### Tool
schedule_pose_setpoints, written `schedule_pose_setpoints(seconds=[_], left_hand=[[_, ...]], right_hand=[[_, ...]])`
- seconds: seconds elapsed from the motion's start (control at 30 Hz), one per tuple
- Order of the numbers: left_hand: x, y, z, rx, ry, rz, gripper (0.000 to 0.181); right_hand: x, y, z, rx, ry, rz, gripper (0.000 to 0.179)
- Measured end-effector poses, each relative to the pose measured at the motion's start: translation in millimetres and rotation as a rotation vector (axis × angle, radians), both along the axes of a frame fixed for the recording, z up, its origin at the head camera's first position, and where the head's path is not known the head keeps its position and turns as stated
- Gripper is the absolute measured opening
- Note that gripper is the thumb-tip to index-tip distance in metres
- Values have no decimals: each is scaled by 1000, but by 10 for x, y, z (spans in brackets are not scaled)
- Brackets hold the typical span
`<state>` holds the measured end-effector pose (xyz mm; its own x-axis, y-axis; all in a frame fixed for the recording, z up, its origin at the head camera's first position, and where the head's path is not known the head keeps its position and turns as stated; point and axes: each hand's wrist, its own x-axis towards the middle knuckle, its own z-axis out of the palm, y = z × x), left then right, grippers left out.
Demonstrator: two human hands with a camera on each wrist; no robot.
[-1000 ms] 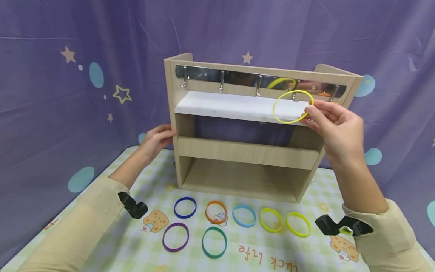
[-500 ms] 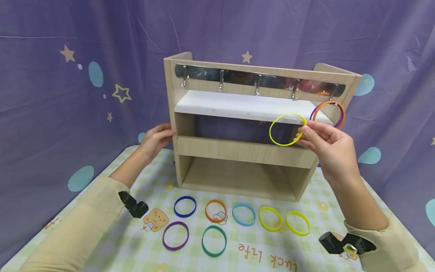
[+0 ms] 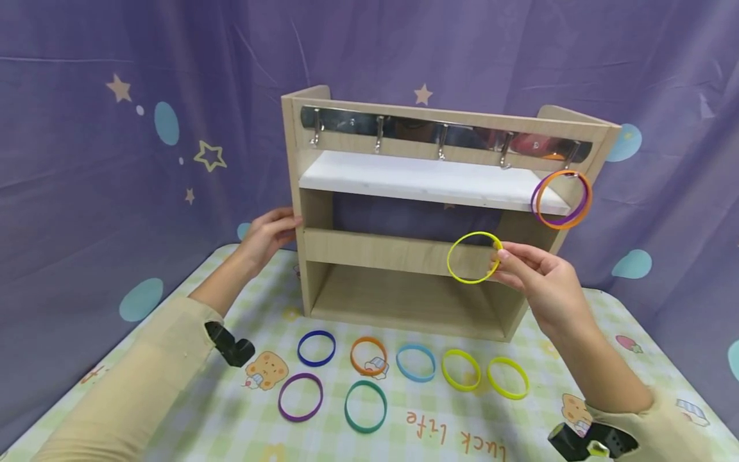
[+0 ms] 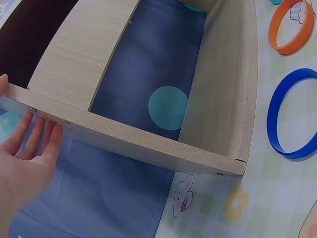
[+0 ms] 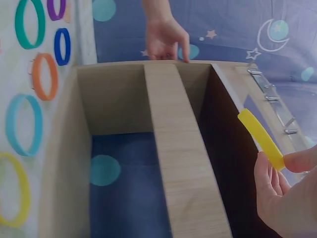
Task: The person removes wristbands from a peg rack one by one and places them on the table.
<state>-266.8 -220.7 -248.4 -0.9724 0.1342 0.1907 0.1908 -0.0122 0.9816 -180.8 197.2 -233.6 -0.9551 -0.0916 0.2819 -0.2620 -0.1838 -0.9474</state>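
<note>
My right hand [image 3: 548, 282] pinches a thin yellow silicone wristband [image 3: 450, 263] between thumb and fingers, in front of the lower board of a small wooden shelf unit [image 3: 375, 250]. In the right wrist view that yellow wristband [image 5: 260, 136] appears edge-on near the fingertips. My left hand [image 3: 265, 240] holds the unit's left side panel; in the left wrist view its fingertips [image 4: 55, 130] lie on the outer face, with the thumb tip at the front edge. From the far right hook hang an orange wristband [image 3: 589, 199] and a purple wristband [image 3: 534, 199].
Other hooks [image 3: 442, 144] line the metal strip above a white shelf [image 3: 416, 178]. On the checked cloth lie blue [image 3: 316, 364], orange [image 3: 353, 366], light blue [image 3: 416, 378], purple [image 3: 281, 404] and green [image 3: 364, 430] wristbands, plus two yellow wristbands [image 3: 460, 387]. A purple curtain [image 3: 173, 51] hangs behind.
My right hand has come down and slightly left from hook height, still pinching the yellow wristband. The bands on the far right hook, earlier behind the hand, now show. The left hand stays put.
</note>
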Motion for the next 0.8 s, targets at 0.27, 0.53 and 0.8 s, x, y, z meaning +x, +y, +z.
schedule_pose_setpoints(seconds=[0.27,0.53,0.8], left_hand=[[-9,-3,-12,15,6,6,43],[-9,0,-20,14,0,7,41],[-6,-1,-18,28,3,3,33]], right_hand=[[23,-67,-237,122,-103,44,12],[47,-148,-548,354,-260,69,44],[73,-229,-832,386,-335,148,48]])
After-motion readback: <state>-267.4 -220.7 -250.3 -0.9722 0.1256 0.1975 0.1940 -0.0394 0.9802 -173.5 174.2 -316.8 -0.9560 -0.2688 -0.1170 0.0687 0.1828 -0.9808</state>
